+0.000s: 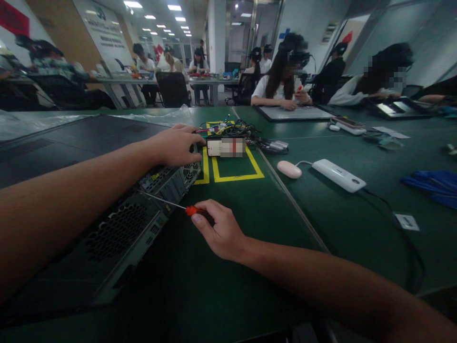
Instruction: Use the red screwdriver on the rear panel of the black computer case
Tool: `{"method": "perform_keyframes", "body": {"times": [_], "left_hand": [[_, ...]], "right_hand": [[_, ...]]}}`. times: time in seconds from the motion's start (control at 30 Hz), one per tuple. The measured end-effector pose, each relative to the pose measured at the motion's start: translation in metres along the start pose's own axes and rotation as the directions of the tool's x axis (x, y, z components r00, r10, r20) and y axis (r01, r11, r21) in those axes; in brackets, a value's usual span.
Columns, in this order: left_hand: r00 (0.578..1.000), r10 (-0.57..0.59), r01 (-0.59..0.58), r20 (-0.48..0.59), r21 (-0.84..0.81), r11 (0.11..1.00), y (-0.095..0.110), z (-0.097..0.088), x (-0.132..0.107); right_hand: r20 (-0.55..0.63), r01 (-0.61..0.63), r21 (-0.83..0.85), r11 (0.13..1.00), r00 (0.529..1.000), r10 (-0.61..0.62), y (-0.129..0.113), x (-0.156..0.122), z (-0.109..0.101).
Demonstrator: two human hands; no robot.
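Note:
A black computer case (71, 190) lies flat on the green table (257, 267), its vented rear panel facing me. My left hand (176, 144) rests palm down on the case's far corner, fingers curled over the edge above the fan grille (191, 170). My right hand (221, 231) is closed around a red-handled screwdriver (178, 206). Its thin metal shaft points left and its tip touches the rear panel of the case.
A yellow taped rectangle (237, 177) holds a small labelled box (225, 146) and tangled cables (239, 128). A white device (338, 175) with a pinkish mouse-like piece (289, 169) lies to the right, blue cloth (433, 186) beyond. Several people sit at the tables behind.

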State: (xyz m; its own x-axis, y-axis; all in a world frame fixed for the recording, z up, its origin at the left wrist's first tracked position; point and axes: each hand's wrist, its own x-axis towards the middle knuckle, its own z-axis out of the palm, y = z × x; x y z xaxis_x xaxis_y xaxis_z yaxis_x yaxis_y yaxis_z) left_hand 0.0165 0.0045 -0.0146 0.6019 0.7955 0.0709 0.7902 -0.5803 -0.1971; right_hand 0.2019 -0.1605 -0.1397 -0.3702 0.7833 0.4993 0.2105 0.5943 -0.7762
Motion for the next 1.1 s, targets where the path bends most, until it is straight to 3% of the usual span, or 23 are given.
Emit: {"method": "perform_keyframes", "body": {"times": [0.33,1.1], "left_hand": [[1.0,0.01,-0.01,-0.003,0.006,1.0,0.001,-0.0006,0.0002],[1.0,-0.006,0.006,-0.003,-0.006,1.0,0.002,-0.0008,0.0005]], "right_hand": [[0.022,-0.088,0.036,0.995,0.996,0.087,-0.0028,-0.0016,-0.0011],[0.0,-0.084,0.032,0.996,0.996,0.084,-0.0017,-0.0017,-0.0002]]}}
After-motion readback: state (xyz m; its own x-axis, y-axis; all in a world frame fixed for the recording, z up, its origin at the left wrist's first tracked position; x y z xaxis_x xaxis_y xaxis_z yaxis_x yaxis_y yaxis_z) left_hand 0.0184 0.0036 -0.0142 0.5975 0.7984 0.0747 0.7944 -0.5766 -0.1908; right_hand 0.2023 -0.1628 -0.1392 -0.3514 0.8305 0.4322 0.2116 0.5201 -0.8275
